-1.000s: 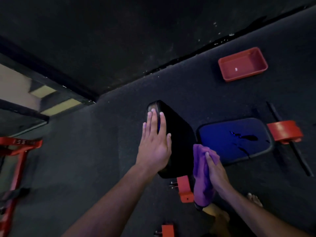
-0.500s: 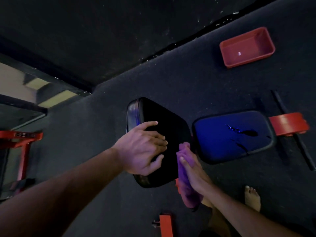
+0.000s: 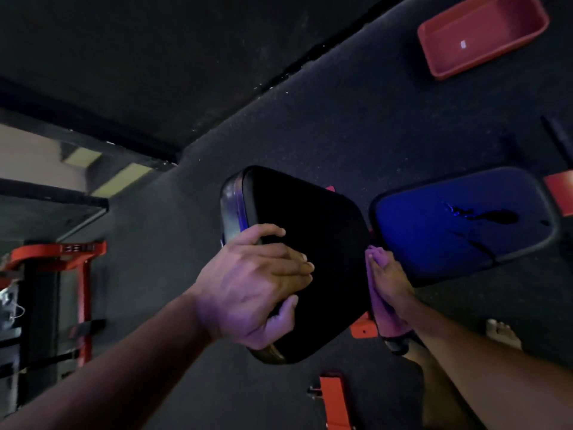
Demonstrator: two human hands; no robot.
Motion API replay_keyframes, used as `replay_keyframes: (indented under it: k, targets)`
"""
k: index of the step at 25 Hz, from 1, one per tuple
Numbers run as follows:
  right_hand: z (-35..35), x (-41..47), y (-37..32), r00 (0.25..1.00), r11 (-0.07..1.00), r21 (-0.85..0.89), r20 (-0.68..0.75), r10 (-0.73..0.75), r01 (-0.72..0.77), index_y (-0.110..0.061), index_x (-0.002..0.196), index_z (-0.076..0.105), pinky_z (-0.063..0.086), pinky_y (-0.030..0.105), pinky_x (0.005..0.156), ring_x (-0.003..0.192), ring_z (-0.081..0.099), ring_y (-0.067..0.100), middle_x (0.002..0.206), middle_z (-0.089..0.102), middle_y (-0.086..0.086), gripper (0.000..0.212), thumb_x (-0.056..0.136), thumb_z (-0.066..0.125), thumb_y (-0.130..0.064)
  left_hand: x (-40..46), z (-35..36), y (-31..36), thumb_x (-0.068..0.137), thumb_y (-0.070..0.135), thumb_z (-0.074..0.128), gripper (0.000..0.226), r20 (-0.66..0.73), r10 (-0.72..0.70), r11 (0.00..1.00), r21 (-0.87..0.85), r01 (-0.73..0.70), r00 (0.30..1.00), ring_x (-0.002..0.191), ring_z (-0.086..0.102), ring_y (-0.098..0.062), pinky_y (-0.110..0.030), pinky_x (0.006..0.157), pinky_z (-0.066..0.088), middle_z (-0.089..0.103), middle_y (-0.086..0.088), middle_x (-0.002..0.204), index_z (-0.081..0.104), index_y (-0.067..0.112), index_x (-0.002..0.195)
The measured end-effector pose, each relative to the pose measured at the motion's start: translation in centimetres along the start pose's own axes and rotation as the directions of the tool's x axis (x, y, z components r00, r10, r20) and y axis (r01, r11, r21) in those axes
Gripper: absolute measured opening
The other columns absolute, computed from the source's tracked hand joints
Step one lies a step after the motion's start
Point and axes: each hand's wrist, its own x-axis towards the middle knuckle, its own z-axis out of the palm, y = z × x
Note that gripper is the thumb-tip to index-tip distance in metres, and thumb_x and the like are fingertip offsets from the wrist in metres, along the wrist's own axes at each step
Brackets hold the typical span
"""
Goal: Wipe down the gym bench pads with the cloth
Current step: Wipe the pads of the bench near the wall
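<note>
A black bench pad [image 3: 310, 243] stands tilted in the middle of the view. My left hand [image 3: 257, 283] grips its near left edge, fingers curled over the face and thumb under the lower rim. My right hand [image 3: 390, 283] presses a purple cloth [image 3: 379, 305] flat against the pad's right side edge. Just right of it lies a blue bench pad [image 3: 449, 218] with a dark wet streak on its surface.
A red tray [image 3: 483, 32] sits on the dark floor at the top right. Orange bench brackets [image 3: 333, 398] show below the pad, and an orange frame [image 3: 80, 274] stands at the left. My bare foot [image 3: 504, 333] rests at the lower right.
My left hand has turned from lying flat on the black pad's top to gripping its left edge. The right hand with the cloth moved up along the pad's right side.
</note>
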Motion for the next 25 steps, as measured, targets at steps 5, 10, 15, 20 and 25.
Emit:
replay_keyframes:
  k: [5,10,15,20,25]
  targets:
    - [-0.7,-10.8,-6.4,0.977,0.966,0.168,-0.114,-0.179,0.196,-0.031,0.135,0.054,0.043,0.021,0.088,0.112,0.055,0.004,0.122,0.054,-0.013,0.046,0.101,0.04,-0.058,0.3,-0.3,-0.1,0.092,0.036,0.046,0.044,0.027,0.002,1.0,-0.009,-0.002,1.0,0.119,0.069,-0.015,-0.049,0.113,0.039,0.075,0.004,0.126,0.081,0.016,0.112]
    - [-0.5,-5.9,-7.2,0.941,0.944,0.086,-0.152,-0.304,0.319,-0.031,0.135,0.048,0.044,0.03,0.098,0.12,0.051,0.008,0.133,0.05,-0.011,0.033,0.102,0.051,-0.03,0.4,-0.5,-0.1,0.091,0.035,0.047,0.044,0.018,-0.006,1.0,0.003,0.006,1.0,0.119,0.069,-0.014,-0.05,0.11,0.042,0.075,0.004,0.126,0.081,0.015,0.112]
    - [-0.3,-2.7,-1.7,0.999,0.998,0.021,0.005,-0.052,0.052,-0.028,0.124,0.056,0.052,0.031,0.075,0.104,0.062,0.018,0.124,0.052,-0.001,0.042,0.097,0.038,-0.055,0.3,-1.0,0.3,0.091,0.036,0.047,0.044,0.065,-0.034,0.999,-0.018,0.036,0.997,0.12,0.068,-0.013,-0.047,0.114,0.039,0.075,0.004,0.125,0.081,0.015,0.112]
    - [-6.6,-5.9,-6.7,0.985,0.971,0.239,0.174,-0.01,-0.032,-0.031,0.113,0.069,0.05,0.032,0.086,0.1,0.065,0.013,0.113,0.07,-0.005,0.025,0.098,0.06,-0.048,0.3,-0.8,0.1,0.091,0.035,0.048,0.044,0.036,-0.036,0.999,-0.029,0.037,0.999,0.12,0.068,-0.014,-0.047,0.114,0.04,0.075,0.004,0.125,0.081,0.015,0.112]
    - [-4.8,-3.8,-18.6,0.882,0.88,0.136,-0.202,-0.425,0.455,-0.036,0.124,0.06,0.041,0.028,0.098,0.115,0.056,0.011,0.126,0.059,-0.01,0.029,0.101,0.051,-0.052,0.3,-0.6,0.0,0.09,0.033,0.049,0.043,0.018,-0.025,0.999,-0.042,0.026,1.0,0.121,0.067,-0.014,-0.048,0.114,0.039,0.075,0.004,0.126,0.08,0.015,0.113]
